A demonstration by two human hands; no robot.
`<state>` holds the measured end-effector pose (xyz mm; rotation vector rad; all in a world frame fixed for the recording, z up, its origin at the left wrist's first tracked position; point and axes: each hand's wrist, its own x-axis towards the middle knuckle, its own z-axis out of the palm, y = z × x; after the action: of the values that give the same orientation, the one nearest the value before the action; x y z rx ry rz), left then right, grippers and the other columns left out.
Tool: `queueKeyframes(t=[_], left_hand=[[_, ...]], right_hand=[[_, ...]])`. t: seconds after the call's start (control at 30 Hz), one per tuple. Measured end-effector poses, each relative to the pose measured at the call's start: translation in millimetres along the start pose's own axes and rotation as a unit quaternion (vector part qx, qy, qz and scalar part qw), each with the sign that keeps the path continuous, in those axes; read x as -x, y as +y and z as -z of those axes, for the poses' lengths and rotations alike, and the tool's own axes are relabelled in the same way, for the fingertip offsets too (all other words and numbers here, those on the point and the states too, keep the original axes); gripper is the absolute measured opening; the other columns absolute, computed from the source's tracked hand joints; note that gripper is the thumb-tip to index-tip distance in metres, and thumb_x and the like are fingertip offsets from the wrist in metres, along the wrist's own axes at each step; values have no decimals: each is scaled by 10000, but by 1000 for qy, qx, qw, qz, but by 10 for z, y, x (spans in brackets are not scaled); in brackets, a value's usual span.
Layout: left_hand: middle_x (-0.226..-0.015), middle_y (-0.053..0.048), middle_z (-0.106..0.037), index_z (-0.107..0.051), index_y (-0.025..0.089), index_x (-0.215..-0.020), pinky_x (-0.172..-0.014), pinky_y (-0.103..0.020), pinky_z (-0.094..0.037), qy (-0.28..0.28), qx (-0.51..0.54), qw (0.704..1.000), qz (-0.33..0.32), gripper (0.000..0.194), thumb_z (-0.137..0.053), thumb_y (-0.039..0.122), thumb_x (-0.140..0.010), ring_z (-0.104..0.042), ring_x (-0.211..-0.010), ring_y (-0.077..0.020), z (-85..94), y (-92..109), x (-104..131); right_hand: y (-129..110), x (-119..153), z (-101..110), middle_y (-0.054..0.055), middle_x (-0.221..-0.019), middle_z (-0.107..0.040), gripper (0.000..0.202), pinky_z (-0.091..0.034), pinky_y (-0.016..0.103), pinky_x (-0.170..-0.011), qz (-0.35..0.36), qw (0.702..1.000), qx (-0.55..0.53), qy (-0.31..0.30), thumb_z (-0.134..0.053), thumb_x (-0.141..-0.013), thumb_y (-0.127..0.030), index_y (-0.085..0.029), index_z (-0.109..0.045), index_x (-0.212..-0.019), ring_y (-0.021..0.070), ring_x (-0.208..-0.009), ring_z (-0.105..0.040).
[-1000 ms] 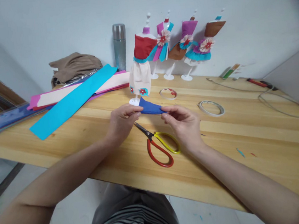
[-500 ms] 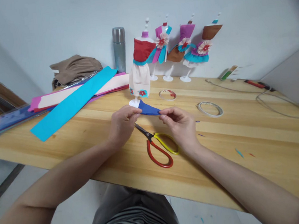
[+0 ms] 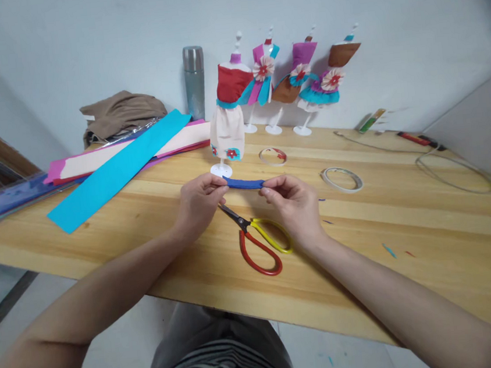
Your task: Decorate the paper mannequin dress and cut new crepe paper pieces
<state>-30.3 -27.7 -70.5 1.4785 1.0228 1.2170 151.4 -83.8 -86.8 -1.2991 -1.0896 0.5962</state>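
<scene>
A narrow blue piece is stretched level between my two hands, above the wooden table. My left hand pinches its left end between thumb and finger. The right end is pinched by my right hand. Just below the piece lie scissors with one red and one yellow handle, their blades pointing up and left. Behind my left hand stands a small dress form in a red top and a pale skirt with small red flowers.
Several dressed forms stand along the wall beside a grey flask. Coloured strips and brown cloth lie left. Tape rolls, a cable and small scraps are to the right.
The blue piece showed a wider, pointed shape before; now it appears as a thin, narrow band. Both hands keep their pinches on it.
</scene>
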Motion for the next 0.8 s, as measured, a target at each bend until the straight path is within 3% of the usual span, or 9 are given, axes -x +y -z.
queueKeyframes(t=[0.27, 0.47, 0.8], left_hand=[[-574, 2, -694, -686, 155, -650, -562, -245, -548, -8, 90, 995, 43, 113, -772, 208, -600, -682, -520, -146, -6, 56, 8], [-550, -16, -699, -713, 152, -614, -606, -251, -542, -10, 126, 990, 61, 139, -808, 212, -532, -666, -531, -136, -2, 107, 4], [-648, -15, -713, -727, 164, -585, -631, -262, -507, 2, 101, 993, 56, 144, -829, 203, -491, -632, -603, -126, 15, 99, -3]], right_hand=[[-59, 10, -3, 1, -678, -708, 156, -520, 320, -628, -49, 996, -69, -6, -799, -647, -282, -218, -674, -716, 153, -603, -620], [-68, 12, -3, -6, -638, -686, 155, -506, 320, -614, -46, 995, -88, 5, -810, -611, -268, -217, -680, -678, 152, -583, -591], [-100, 23, 3, 2, -665, -692, 174, -507, 335, -631, -50, 995, -86, -14, -821, -618, -294, -222, -673, -676, 156, -586, -593]])
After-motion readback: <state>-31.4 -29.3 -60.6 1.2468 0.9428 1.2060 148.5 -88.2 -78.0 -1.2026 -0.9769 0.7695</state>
